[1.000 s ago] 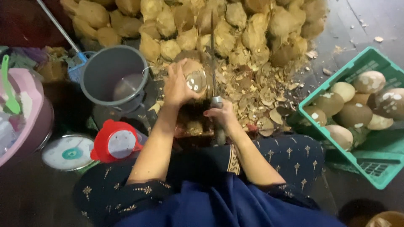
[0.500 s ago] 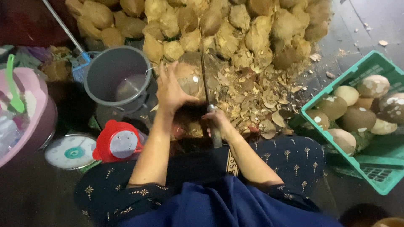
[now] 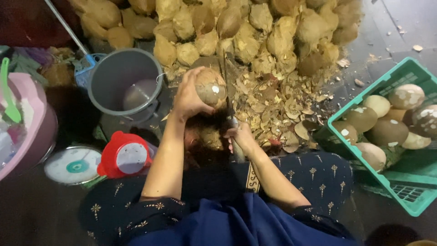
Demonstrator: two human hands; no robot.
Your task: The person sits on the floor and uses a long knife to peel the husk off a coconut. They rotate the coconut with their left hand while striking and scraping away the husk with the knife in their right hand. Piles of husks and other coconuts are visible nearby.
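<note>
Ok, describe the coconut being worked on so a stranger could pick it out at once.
Start at the grey bucket in front of the pile of husked coconuts. Just right of the bucket, the left hand holds one brown coconut up against an upright blade. It is the only coconut in a hand; the others lie in the pile or the green crate.

Brown coconut (image 3: 210, 87), upright blade (image 3: 226, 86) beside.

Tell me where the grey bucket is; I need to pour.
In the head view the grey bucket stands upper left, beside the left hand holding a coconut.
</note>
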